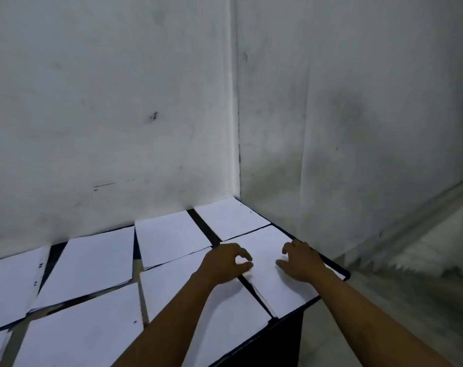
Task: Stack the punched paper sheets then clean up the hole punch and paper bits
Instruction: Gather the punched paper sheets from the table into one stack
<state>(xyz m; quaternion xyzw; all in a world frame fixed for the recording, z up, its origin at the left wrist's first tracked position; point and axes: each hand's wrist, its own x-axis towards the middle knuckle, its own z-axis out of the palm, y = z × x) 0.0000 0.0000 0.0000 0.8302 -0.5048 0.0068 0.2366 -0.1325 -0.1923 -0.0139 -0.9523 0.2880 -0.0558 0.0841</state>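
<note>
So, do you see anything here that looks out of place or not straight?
Yes. The paper sheets are spread over the dark table at different angles, not stacked. The sheet under both hands lies askew near the right edge. No hole punch is in view.
</note>
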